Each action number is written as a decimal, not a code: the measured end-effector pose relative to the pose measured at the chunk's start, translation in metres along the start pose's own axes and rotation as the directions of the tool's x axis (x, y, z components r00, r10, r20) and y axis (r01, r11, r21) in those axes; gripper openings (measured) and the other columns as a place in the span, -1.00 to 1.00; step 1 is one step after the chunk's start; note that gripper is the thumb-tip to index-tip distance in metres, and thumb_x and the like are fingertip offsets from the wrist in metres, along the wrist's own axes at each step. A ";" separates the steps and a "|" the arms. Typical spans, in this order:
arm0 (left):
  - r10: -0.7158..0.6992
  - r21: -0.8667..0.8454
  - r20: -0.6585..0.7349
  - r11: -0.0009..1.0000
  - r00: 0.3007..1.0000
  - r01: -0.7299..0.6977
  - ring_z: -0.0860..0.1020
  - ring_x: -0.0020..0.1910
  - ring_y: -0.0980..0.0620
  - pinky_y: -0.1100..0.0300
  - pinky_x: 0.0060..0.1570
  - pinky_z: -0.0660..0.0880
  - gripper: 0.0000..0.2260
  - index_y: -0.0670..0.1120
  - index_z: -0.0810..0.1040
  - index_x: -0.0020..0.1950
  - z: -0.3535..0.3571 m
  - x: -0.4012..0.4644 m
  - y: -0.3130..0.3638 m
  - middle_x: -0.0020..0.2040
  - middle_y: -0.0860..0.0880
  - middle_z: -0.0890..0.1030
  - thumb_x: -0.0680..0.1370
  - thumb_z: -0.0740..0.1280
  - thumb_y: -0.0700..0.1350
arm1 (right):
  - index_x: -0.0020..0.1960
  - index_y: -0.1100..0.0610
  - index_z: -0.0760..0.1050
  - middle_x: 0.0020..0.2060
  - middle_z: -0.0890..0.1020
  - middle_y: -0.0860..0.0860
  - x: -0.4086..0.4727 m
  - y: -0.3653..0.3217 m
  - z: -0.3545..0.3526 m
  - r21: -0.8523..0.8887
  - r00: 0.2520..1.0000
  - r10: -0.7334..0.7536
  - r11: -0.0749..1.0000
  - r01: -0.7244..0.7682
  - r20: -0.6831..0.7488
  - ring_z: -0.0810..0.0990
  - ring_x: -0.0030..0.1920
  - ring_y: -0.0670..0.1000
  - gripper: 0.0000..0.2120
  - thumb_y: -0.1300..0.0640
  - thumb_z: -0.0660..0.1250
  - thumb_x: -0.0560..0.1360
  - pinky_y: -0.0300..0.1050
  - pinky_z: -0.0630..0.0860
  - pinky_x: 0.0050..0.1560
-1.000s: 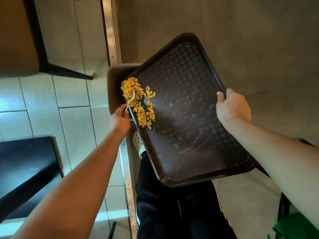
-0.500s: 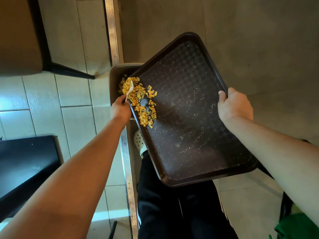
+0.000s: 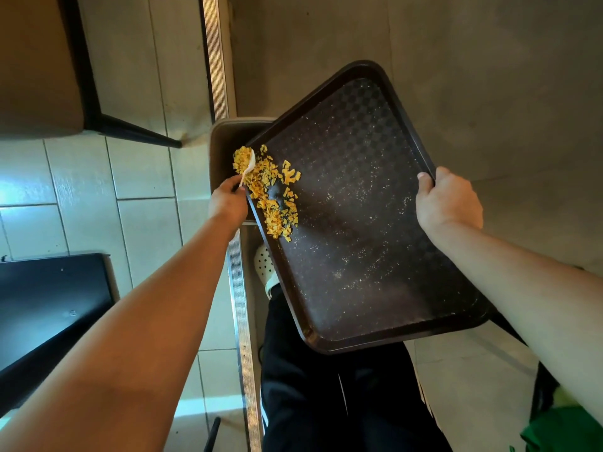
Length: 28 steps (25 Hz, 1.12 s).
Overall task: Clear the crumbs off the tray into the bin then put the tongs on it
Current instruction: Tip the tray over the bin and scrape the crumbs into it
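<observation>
Gripping tray point(image 3: 375, 223) right hand point(image 3: 448, 202), spoon point(image 3: 248, 167) left hand point(image 3: 228, 202); bin point(image 3: 225, 148) on tiled floor point(image 3: 143, 190).

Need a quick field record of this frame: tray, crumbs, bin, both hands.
tray: dark brown plastic tray, tilted, its left edge over the bin
crumbs: yellow-orange flakes heaped at the tray's left edge; fine specks elsewhere
bin: tan bin, partly under the tray
left hand: holds white plastic spoon in the flakes
right hand: grips tray's right rim
tongs: not in view
</observation>
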<state>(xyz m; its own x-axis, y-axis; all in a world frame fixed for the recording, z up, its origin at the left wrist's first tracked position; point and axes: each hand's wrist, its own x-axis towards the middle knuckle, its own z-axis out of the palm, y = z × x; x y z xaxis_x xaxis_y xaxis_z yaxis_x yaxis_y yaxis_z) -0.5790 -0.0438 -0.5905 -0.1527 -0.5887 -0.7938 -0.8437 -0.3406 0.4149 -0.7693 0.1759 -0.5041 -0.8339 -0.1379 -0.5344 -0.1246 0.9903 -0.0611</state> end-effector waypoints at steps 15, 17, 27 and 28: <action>0.122 0.050 -0.014 0.991 0.992 -0.121 0.35 -0.40 0.13 0.36 -0.46 0.31 -0.69 0.00 0.45 0.33 0.007 -0.024 -0.035 -0.21 -0.02 0.47 0.63 0.11 -0.20 | -0.14 0.15 0.30 -0.10 0.54 0.24 0.002 -0.001 0.000 -0.009 1.000 0.007 1.000 -0.007 -0.001 0.47 -0.13 0.25 -0.72 -0.02 0.05 0.62 -0.01 0.32 -0.20; 0.187 0.045 0.041 0.981 0.981 -0.189 0.35 -0.41 0.14 0.38 -0.48 0.30 -0.70 0.06 0.45 0.31 0.018 -0.031 -0.025 -0.22 0.01 0.47 0.63 0.13 -0.18 | -0.13 0.16 0.31 -0.11 0.54 0.24 0.002 -0.001 -0.001 -0.012 1.000 0.003 1.000 -0.003 -0.004 0.43 -0.17 0.22 -0.72 -0.02 0.05 0.62 -0.01 0.31 -0.21; -0.064 -0.101 -0.104 0.994 0.993 0.053 0.51 -0.32 0.06 0.31 -0.37 0.48 -0.68 -0.01 0.44 0.35 0.015 -0.015 -0.024 -0.17 0.02 0.55 0.61 0.15 -0.19 | -0.13 0.15 0.32 -0.11 0.55 0.24 0.001 0.000 0.001 -0.001 1.000 -0.004 1.000 0.004 -0.008 0.50 -0.08 0.28 -0.72 -0.02 0.06 0.62 0.02 0.36 -0.19; -0.072 -0.122 -0.116 0.991 0.991 0.058 0.49 -0.34 0.10 0.41 -0.45 0.44 -0.69 -0.02 0.44 0.34 0.011 -0.013 -0.023 -0.17 0.05 0.54 0.61 0.15 -0.20 | -0.13 0.15 0.32 -0.11 0.55 0.24 0.001 -0.001 0.001 0.000 1.000 -0.007 1.000 0.007 -0.008 0.50 -0.08 0.29 -0.72 -0.02 0.06 0.62 0.03 0.37 -0.18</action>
<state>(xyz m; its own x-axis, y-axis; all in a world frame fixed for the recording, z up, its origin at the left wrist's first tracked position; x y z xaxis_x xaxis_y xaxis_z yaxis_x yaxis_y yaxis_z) -0.5638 -0.0199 -0.5946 -0.0307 -0.6434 -0.7649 -0.7820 -0.4611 0.4193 -0.7697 0.1752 -0.5055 -0.8376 -0.1445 -0.5268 -0.1299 0.9894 -0.0648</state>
